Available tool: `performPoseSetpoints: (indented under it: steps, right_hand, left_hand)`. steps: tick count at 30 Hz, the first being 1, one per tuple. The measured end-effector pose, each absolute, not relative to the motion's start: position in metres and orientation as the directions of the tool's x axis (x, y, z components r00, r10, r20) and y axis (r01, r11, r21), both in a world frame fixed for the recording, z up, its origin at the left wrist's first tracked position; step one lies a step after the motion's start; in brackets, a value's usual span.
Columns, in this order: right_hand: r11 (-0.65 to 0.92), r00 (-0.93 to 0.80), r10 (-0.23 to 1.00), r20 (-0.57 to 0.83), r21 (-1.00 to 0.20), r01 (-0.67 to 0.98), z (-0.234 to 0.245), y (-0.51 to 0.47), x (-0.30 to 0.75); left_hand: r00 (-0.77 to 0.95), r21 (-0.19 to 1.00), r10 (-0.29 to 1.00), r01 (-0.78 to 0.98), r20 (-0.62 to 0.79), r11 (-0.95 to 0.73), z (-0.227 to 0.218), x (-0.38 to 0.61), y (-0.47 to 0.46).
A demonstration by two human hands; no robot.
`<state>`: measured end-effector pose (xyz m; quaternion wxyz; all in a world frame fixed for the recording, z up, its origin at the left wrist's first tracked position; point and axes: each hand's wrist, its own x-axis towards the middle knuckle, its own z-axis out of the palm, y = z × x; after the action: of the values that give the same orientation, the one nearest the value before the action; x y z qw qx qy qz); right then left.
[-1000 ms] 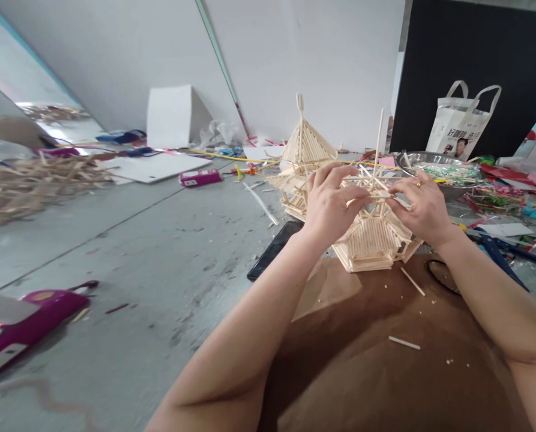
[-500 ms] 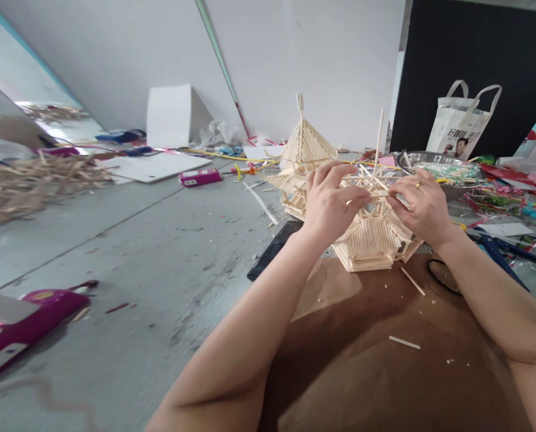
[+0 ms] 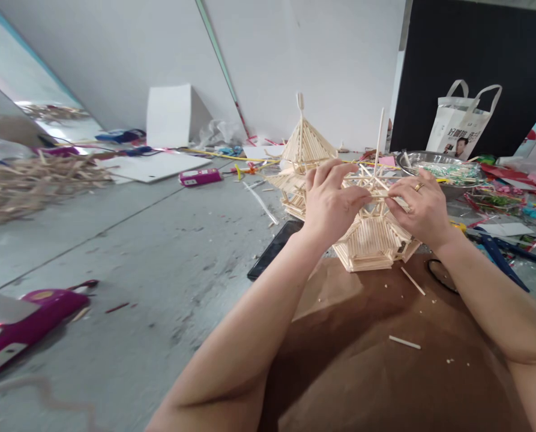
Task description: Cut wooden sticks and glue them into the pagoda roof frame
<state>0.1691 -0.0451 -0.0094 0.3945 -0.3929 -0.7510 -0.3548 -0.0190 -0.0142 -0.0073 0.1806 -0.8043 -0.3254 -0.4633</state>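
A small pavilion model built of thin wooden sticks (image 3: 369, 243) stands at the far edge of a brown sheet (image 3: 398, 384). Its upper part is an open frame with one tall stick (image 3: 379, 141) rising from it. Between my two hands runs a short wooden stick (image 3: 378, 194), lying across the upper frame. My left hand (image 3: 333, 198) pinches its left end with thumb and forefinger, and my right hand (image 3: 421, 201) pinches the right end. Behind my left hand is another stick model with a pointed roof (image 3: 306, 144), partly covered by that hand.
A black phone (image 3: 274, 249) lies left of the model. Loose sticks (image 3: 404, 342) rest on the brown sheet. At the right are blue-handled pliers (image 3: 502, 258), a metal bowl (image 3: 448, 171) and a white bag (image 3: 459, 126). A purple power strip (image 3: 33, 324) lies at the near left.
My right hand's fingers have shifted slightly at the stick's right end. My left hand and the models look almost unmoved.
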Motion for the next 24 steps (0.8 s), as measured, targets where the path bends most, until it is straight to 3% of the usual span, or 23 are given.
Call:
performPoseSetpoints:
  steps: [6, 12, 24]
  right_hand:
    - [0.439, -0.386, 0.277, 0.880, 0.242, 0.865, -0.0088, -0.0455, 0.1681]
    - [0.443, -0.386, 0.336, 0.859, 0.218, 0.870, -0.0090, -0.0450, 0.1697]
    - [0.458, -0.412, 0.331, 0.849, 0.238, 0.857, -0.0084, -0.0450, 0.1722]
  left_hand:
    - [0.349, 0.018, 0.357, 0.693, 0.866, -0.721, -0.0074, -0.0185, -0.0148]
    - [0.349, 0.021, 0.364, 0.696, 0.863, -0.718, -0.0077, -0.0189, -0.0150]
    - [0.353, 0.003, 0.336, 0.684, 0.873, -0.729, -0.0084, -0.0197, -0.0139]
